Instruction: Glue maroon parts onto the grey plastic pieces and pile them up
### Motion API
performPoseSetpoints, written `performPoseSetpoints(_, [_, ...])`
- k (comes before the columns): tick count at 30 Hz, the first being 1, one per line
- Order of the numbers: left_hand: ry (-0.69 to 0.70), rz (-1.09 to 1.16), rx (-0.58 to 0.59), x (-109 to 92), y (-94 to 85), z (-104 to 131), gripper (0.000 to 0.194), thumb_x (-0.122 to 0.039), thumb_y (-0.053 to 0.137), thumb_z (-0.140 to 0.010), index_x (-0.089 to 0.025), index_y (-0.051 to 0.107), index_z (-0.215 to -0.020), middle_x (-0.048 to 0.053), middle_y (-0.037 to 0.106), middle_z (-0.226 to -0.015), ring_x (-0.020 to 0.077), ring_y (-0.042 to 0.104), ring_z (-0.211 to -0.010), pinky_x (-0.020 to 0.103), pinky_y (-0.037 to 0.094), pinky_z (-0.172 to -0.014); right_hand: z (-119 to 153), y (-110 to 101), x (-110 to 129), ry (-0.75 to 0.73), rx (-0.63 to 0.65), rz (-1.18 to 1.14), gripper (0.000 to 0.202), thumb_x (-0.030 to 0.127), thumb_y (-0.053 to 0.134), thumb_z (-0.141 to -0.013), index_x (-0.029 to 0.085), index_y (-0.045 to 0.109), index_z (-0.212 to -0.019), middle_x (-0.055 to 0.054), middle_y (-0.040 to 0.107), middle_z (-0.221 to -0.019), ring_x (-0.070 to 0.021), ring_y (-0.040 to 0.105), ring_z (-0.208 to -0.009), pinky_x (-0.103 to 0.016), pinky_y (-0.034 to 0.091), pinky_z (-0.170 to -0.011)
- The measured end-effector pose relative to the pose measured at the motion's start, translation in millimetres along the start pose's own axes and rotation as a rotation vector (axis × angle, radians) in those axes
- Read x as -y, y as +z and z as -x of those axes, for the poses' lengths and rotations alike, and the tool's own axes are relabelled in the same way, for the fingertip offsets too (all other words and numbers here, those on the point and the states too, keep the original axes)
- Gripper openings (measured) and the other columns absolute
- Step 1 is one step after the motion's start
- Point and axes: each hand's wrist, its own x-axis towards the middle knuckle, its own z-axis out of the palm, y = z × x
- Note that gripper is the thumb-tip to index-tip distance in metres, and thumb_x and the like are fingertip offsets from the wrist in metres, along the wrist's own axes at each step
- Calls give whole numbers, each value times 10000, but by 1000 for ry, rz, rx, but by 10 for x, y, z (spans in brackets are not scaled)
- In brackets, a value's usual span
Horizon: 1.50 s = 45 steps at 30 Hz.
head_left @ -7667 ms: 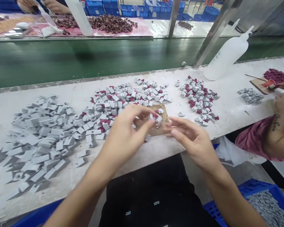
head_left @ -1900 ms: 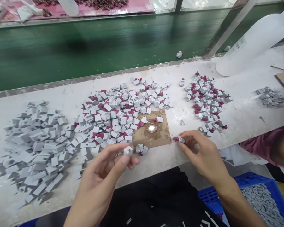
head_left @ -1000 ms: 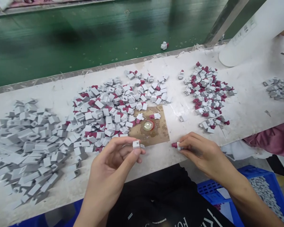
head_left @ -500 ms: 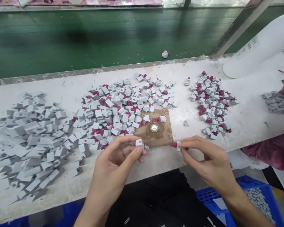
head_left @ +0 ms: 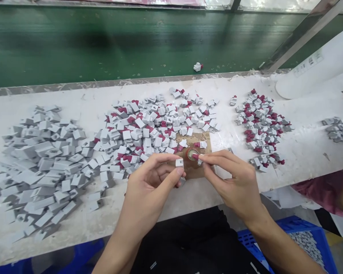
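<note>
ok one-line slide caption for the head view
Left hand pinches a grey block; right hand holds a grey-and-maroon piece at a small round disc on a brown sheet.

Head view: taken from above, aimed forward and down
White table (head_left: 194,194): seen close
Green belt (head_left: 131,42): shown beyond

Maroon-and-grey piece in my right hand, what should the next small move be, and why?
Probably ease the maroon end of the piece into the round cap: your right hand pinches its grey part, with that end pointing at the cap, which sits on wet-looking cardboard. I can't tell whether they touch.
</note>
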Motion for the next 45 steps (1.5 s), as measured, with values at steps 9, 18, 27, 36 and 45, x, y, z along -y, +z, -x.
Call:
performPoseSetpoints(9, [32,23,85,-79,109,-106,121,-292,878,-1011,-265,837,-1122,0,855,-830,186,824,-747,267,688,-715,-84,-98,-36,375,11,-597,204,241,853,-1042,399,929,-1147,17,917,-1193,-242,879,-1159,-406,740,-1020])
performPoseSetpoints(18, [31,98,114,-148,245,-93,108,-283,892,-994,-254,841,-1084,25,887,-923,216,860,-790,305,732,-744,-43,-118,-47,392,40,-657,173,302,862,-1044,393,933,-1173,-9,913,-1225,-266,877,-1135,-453,765,-977])
performPoseSetpoints(27, [34,48,183,-158,237,-61,95,-288,867,-1012,-253,848,-1098,38,868,-957,244,862,-861,379,744,-857,-24,-204,46,255,107,-499,283,182,839,-1031,379,944,-1204,-28,876,-1047,-223,817,-986,-377,711,-857])
performPoseSetpoints(36, [257,-524,210,-498,42,-452,133,-353,737,-1048,-287,836,-1107,59,843,-1037,286,800,-973,386,644,-820,-343,-207,-32,227,167,-348,253,301,820,-1066,354,915,-1294,-44,897,-1249,-280,857,-1145,-466,753,-988])
performPoseSetpoints(45, [323,-1073,-70,-696,-194,-1238,213,-332,650,-1012,-264,851,-1028,155,853,-1156,449,676,-1227,644,475,-1155,-1433,-331,-300,109,11,226,322,161,703,-1024,206,860,-1302,-136,866,-1311,-336,826,-1200,-547,695,-1067])
